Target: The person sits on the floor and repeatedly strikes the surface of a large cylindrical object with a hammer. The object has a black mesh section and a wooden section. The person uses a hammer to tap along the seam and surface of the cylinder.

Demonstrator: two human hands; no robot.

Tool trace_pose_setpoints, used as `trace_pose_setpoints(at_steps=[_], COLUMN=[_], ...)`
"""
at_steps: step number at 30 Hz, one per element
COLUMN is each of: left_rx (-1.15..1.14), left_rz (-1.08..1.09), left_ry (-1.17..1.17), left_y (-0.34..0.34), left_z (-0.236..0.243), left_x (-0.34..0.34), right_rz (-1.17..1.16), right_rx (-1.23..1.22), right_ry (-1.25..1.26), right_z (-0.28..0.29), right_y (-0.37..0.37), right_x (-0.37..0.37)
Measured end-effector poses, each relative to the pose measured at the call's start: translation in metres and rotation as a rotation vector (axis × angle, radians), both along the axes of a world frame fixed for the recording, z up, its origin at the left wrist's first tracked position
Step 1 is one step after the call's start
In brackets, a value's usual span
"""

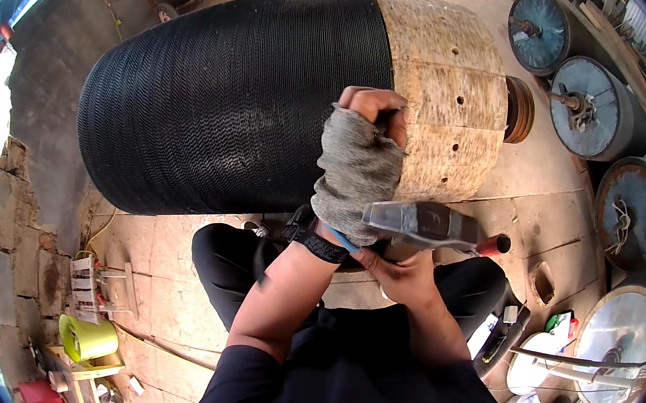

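Note:
In front of me lies a big drum, its left part wrapped in a black ribbed covering point(238, 101) and its right part bare wooden staves point(455, 97) with small holes. My left hand point(368, 138), in a grey fingerless glove, is closed at the seam where covering and wood meet; whatever its curled fingers hold is hidden. Below it, my right hand point(397, 275) grips a hammer, whose dark metal head point(422, 223) is raised close to the left wrist. A red, black-tipped cylinder point(494, 245) shows beyond the hammer head. A blue strip point(342, 239) lies by the left wrist.
Several metal-ended rollers point(592, 106) line the right side. A brown ringed shaft end point(519, 111) juts from the drum. At the lower left are a small white chair point(85, 288), a yellow-green bucket point(88, 338) and a wooden stool point(92, 373). A wall point(62, 77) stands left.

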State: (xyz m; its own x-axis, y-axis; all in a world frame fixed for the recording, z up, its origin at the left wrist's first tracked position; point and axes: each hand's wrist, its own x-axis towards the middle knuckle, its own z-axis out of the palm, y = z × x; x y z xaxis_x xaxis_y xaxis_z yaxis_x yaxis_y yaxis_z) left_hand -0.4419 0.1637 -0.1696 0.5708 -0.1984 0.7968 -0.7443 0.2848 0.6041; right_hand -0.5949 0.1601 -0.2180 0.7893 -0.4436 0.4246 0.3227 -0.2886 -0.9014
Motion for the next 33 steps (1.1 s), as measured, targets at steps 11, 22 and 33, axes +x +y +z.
trace_pose_setpoints(at_steps=[11, 22, 33], left_rx=[0.288, 0.583, 0.483], left_rz=[0.192, 0.323, 0.003], left_ry=[-0.224, -0.386, -0.309], left_y=[0.001, -0.012, -0.012], left_z=[0.004, -0.012, -0.031], left_x=[-0.001, 0.031, 0.021], right_rz=[-0.077, -0.085, 0.125], right_rx=[0.189, 0.041, -0.321], right_ry=[0.067, 0.050, 0.044], right_z=[-0.030, 0.061, 0.072], right_y=[0.000, 0.034, 0.044], right_x=[-0.002, 0.008, 0.046])
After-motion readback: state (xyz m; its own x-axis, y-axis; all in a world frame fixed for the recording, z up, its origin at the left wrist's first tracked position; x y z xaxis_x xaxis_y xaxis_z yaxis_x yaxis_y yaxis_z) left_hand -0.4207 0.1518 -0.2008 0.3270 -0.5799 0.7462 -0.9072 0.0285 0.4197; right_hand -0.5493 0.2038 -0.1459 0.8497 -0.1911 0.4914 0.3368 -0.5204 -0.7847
